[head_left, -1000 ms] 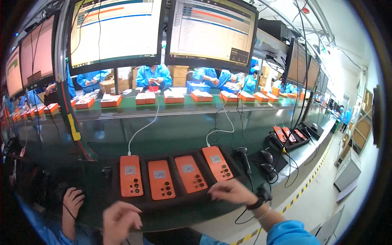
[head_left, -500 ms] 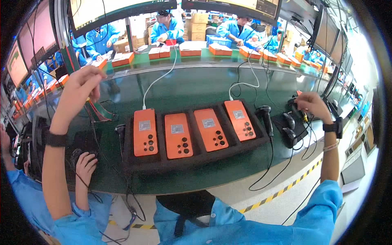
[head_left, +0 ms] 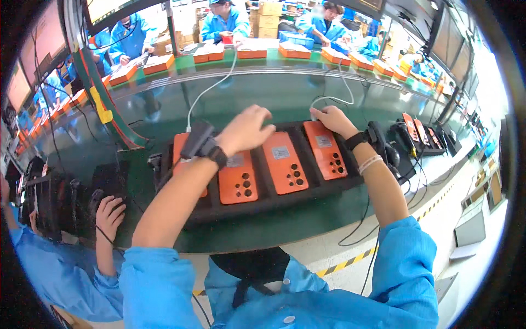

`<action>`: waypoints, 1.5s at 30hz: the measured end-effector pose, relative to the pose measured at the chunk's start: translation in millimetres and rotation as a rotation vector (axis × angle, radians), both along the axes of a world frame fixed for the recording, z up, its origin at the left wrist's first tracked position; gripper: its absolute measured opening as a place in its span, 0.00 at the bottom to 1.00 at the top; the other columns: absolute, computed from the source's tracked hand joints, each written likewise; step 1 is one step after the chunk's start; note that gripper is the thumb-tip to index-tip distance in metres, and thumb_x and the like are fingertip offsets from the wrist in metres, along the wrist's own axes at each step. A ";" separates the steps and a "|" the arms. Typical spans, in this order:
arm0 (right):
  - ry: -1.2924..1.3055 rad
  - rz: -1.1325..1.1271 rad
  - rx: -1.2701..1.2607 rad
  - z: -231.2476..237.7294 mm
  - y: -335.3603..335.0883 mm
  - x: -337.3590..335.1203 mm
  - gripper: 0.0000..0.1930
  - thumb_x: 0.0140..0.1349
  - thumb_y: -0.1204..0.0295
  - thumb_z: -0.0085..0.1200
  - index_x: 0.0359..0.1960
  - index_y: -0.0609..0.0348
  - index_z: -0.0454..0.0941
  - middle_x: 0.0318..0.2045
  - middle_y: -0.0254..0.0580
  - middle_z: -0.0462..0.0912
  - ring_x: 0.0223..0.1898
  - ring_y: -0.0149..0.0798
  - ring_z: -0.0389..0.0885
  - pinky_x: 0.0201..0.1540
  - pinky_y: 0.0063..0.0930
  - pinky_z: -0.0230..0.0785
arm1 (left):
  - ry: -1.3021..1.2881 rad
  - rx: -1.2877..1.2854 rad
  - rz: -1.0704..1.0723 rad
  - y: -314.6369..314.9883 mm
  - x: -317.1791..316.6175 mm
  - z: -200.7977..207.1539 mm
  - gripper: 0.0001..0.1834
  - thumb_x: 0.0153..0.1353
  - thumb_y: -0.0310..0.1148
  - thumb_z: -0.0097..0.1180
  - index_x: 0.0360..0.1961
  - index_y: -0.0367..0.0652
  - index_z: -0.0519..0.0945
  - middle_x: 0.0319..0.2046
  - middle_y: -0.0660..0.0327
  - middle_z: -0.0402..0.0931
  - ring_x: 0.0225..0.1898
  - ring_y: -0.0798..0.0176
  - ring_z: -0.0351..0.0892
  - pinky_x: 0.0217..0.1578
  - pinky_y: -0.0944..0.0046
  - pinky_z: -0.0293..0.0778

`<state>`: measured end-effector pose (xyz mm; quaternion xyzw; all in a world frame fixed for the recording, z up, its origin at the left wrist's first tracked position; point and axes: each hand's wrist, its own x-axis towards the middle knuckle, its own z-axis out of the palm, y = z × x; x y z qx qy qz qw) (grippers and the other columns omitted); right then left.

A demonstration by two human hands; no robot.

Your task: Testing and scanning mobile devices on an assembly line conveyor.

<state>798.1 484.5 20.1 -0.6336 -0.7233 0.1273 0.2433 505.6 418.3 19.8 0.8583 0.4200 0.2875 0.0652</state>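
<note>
Several orange phones lie back up in a dark foam tray (head_left: 211, 211). My left hand (head_left: 249, 129) hovers over the top ends of the second phone (head_left: 238, 175) and third phone (head_left: 285, 164), fingers apart and holding nothing. At the top edge of the fourth phone (head_left: 324, 148), my right hand (head_left: 335, 120) pinches the plug end of a white charging cable (head_left: 350, 96); whether the plug sits in the phone is hidden. Partly covered by my left forearm and a black box-shaped piece (head_left: 197, 140) at its wristband is the first phone (head_left: 181, 143). Another white cable (head_left: 211, 90) runs to its top.
Black handheld scanners (head_left: 386, 145) and loose cables lie right of the tray. A co-worker's hand (head_left: 110, 214) rests at the left. Orange boxes (head_left: 252, 53) line the far side, with people in blue behind. A metal post (head_left: 101, 93) stands at left; monitors hang above.
Both my hands have come inward over the tray, the left from the far left, the right from the scanners. My right hand has taken hold of the charging cable. The view has shifted slightly.
</note>
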 end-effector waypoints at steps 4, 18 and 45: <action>0.213 0.062 -0.028 -15.1 7.5 -3.4 0.25 0.61 0.54 0.54 0.25 0.70 0.80 0.19 0.45 0.78 0.24 0.35 0.76 0.31 0.33 0.68 | 0.116 -0.055 0.071 2.3 9.3 -25.2 0.29 0.62 0.51 0.51 0.54 0.37 0.71 0.51 0.45 0.72 0.55 0.44 0.71 0.55 0.50 0.66; 0.492 0.224 -0.179 24.5 -23.4 -6.5 0.19 0.68 0.59 0.50 0.26 0.62 0.76 0.21 0.24 0.72 0.24 0.19 0.67 0.28 0.17 0.61 | 0.010 0.152 0.024 -4.2 18.4 -38.5 0.22 0.59 0.39 0.55 0.49 0.35 0.72 0.50 0.48 0.68 0.54 0.45 0.69 0.55 0.49 0.66; -0.074 -0.325 0.327 -47.8 -41.1 110.2 0.29 0.60 0.51 0.56 0.39 0.74 0.67 0.42 0.69 0.73 0.46 0.65 0.70 0.50 0.45 0.65 | 0.089 -0.042 0.217 -5.8 25.0 -44.3 0.44 0.55 0.59 0.56 0.62 0.34 0.64 0.56 0.43 0.66 0.60 0.41 0.62 0.64 0.45 0.50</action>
